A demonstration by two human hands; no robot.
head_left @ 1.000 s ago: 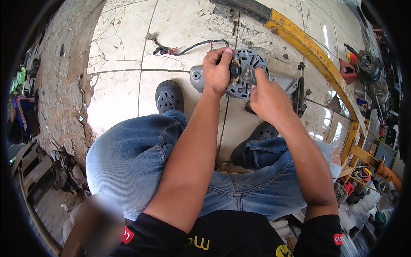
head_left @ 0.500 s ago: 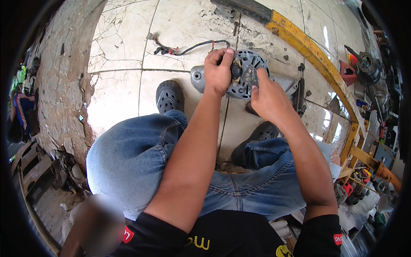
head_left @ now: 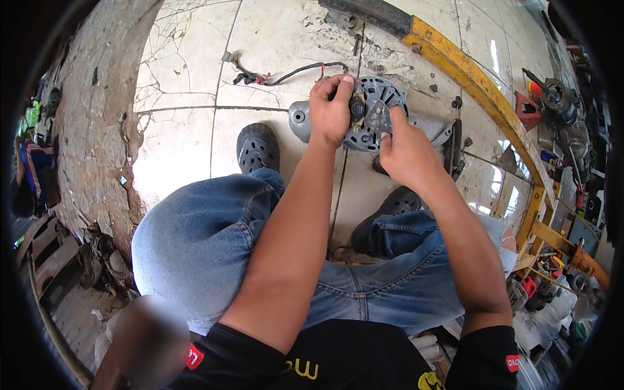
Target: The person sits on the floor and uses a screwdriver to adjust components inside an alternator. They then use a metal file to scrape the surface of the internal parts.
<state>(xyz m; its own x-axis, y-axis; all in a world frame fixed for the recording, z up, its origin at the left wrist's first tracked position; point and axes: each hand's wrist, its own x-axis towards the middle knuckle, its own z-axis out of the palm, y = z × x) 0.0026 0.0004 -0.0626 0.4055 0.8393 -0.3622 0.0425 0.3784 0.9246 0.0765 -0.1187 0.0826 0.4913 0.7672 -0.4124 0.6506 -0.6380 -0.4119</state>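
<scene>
On the tiled floor in front of me lies a round, slotted grey metal housing (head_left: 383,90) that looks like an alternator. My left hand (head_left: 330,112) is closed on its left side, thumb at the upper edge, beside a round black part (head_left: 357,108). A flat, dark grey plate-like piece (head_left: 376,119) lies against the face of the housing. My right hand (head_left: 411,148) pinches that piece from the right, its index finger stretched along it. Fingers hide part of both things. A black cable (head_left: 300,69) with red bits runs left from the housing to a small connector.
Grey metal parts (head_left: 299,118) show on both sides of the housing. A yellow metal frame (head_left: 478,81) curves across the right. Small bolts and a dark rod (head_left: 457,140) lie nearby. Tools and machine parts crowd the far right. My shoe (head_left: 258,148) stands at left.
The grey piece in my right hand has shifted slightly on the housing's face. My left hand stays in nearly the same place.
</scene>
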